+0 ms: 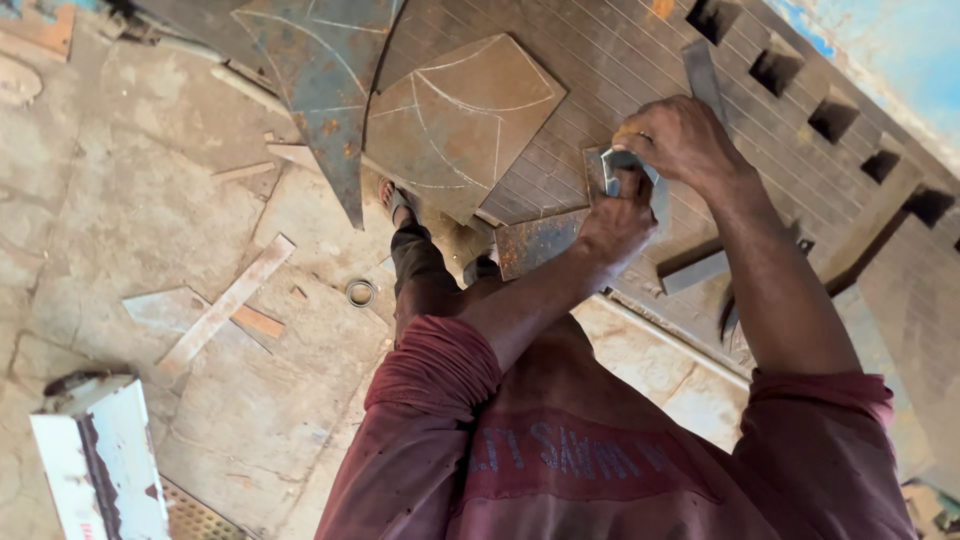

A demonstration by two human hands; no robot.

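Right now both your hands close on the small grey metal piece (pixel 625 170) right of frame centre, left hand (pixel 618 222) gripping from below, right hand (pixel 680 135) clamping from above.

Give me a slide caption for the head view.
Both hands, left hand and right hand, grip a small metal piece over a steel table.

Single head-worn view, looking steeply down past the chest, close on both forearms; slotted metal workbench (pixel 800 170) from 12 to 3 o'clock, concrete floor (pixel 150 200) from 7 to 11 o'clock.
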